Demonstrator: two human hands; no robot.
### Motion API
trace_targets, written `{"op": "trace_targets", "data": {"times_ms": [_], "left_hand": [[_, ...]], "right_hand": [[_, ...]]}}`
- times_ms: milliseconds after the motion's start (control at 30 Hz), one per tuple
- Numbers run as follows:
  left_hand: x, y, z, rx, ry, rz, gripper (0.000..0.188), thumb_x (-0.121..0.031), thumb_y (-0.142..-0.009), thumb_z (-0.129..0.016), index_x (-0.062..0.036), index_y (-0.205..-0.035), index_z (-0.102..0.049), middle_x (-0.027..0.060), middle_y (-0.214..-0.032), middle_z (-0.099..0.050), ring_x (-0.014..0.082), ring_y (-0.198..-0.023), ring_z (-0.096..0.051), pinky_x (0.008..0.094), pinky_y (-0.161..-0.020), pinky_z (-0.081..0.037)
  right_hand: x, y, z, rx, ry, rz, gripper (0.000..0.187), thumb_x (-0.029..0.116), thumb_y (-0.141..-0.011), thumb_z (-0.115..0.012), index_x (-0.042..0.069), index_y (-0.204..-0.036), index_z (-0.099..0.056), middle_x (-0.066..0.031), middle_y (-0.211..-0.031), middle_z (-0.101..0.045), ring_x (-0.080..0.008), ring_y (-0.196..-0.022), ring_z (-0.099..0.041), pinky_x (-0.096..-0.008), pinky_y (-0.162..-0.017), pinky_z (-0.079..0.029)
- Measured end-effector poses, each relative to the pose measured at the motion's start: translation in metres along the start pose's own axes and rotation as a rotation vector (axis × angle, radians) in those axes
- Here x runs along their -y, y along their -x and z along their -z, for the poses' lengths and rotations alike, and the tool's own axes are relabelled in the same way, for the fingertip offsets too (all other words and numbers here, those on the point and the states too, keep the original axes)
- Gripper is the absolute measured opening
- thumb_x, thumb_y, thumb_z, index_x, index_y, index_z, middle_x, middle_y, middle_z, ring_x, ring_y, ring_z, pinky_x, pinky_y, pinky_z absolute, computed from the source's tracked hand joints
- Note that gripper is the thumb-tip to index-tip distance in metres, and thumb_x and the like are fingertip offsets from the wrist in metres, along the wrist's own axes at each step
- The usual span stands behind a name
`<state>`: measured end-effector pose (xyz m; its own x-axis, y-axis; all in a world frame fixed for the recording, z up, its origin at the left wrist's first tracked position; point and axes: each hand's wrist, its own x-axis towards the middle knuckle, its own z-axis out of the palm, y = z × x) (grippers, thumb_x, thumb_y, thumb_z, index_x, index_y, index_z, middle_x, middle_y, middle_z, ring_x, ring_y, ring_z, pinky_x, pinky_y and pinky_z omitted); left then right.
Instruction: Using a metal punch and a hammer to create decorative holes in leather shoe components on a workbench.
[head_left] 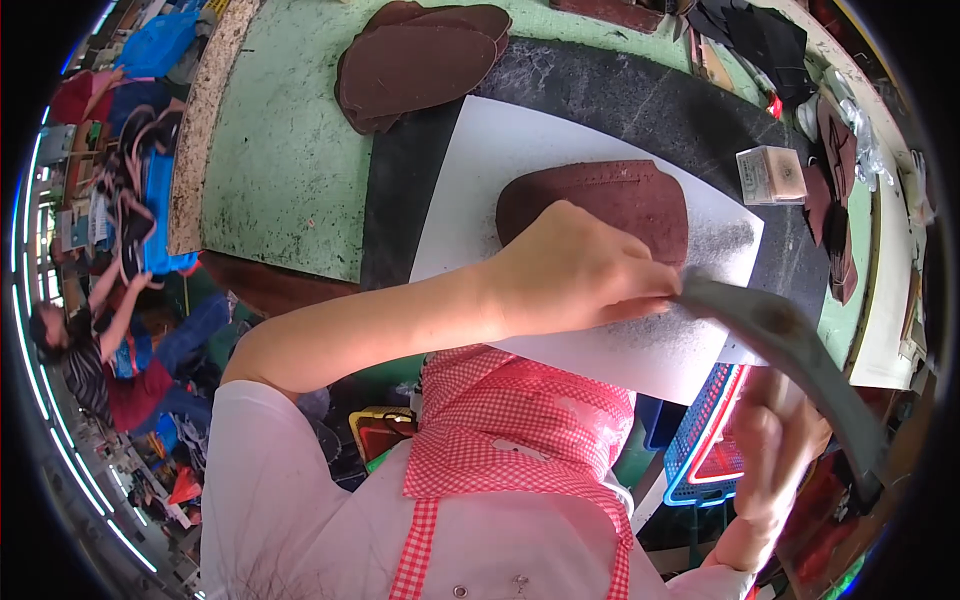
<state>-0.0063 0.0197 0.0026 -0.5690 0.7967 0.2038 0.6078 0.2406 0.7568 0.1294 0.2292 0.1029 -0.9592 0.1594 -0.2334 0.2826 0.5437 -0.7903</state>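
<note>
A dark brown leather piece point(610, 195) with a stitched or punched line along its far edge lies on a white sheet point(460, 210) speckled with dark dust. Across its near part reaches my left hand point(575, 265), fingers pinched together toward the right; what they hold, if anything, is hidden. My right hand point(775, 440) grips a hammer by its handle, low at the right. The hammer's long, curved grey head point(800, 345) is slightly blurred, and its far end comes close to my left fingertips.
Brown leather pieces point(420, 65) are stacked at the far left of the green table point(290, 190). A small box point(770, 175) stands right of the sheet on a black slab point(600, 85). Blue and red baskets point(705, 450) sit below the table edge. Another person point(110, 350) works at far left.
</note>
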Motion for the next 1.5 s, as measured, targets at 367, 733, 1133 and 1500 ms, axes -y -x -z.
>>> {"op": "trace_targets", "data": {"times_ms": [367,733,1133,1500], "left_hand": [[0.0,0.0,0.004,-0.01,0.005,-0.023,0.012,-0.011,-0.087,-0.066,-0.0042,-0.096,-0.066,0.0067,-0.089,-0.071,0.0136,-0.08,-0.07,0.0249,-0.072,-0.054],[0.009,-0.004,0.013,0.086,0.576,0.29,0.011,-0.005,-0.091,-0.06,0.0003,-0.099,-0.064,0.0072,-0.091,-0.069,0.0126,-0.089,-0.068,0.0235,-0.084,-0.052],[0.008,0.0,0.007,0.079,0.441,0.169,0.012,-0.009,-0.086,-0.066,-0.0047,-0.097,-0.067,0.0064,-0.09,-0.071,0.0163,-0.082,-0.07,0.0253,-0.074,-0.055],[0.012,0.01,0.006,-0.034,0.454,0.238,0.011,-0.011,-0.086,-0.067,-0.0066,-0.096,-0.067,0.0048,-0.086,-0.071,0.0123,-0.072,-0.069,0.0232,-0.065,-0.053]], "right_hand": [[-0.029,0.01,0.028,0.009,0.179,0.076,0.033,0.029,-0.087,-0.058,-0.004,-0.085,-0.058,-0.007,-0.076,-0.057,-0.0141,-0.066,-0.055,-0.0235,-0.06,-0.043],[-0.002,-0.078,0.099,1.268,-0.068,-0.28,0.016,0.015,-0.077,-0.066,-0.001,-0.074,-0.061,-0.0108,-0.068,-0.06,-0.0216,-0.068,-0.059,-0.0359,-0.066,-0.045],[-0.029,-0.056,0.088,0.89,-0.116,-0.035,0.01,0.008,-0.085,-0.066,0.0,-0.081,-0.062,-0.0099,-0.081,-0.064,-0.0152,-0.078,-0.064,-0.0269,-0.077,-0.053],[-0.011,0.002,-0.01,-0.129,-0.182,0.127,0.051,0.05,-0.095,-0.05,-0.002,-0.097,-0.047,-0.005,-0.065,-0.048,-0.0053,-0.048,-0.041,-0.0171,-0.042,-0.03]]}}
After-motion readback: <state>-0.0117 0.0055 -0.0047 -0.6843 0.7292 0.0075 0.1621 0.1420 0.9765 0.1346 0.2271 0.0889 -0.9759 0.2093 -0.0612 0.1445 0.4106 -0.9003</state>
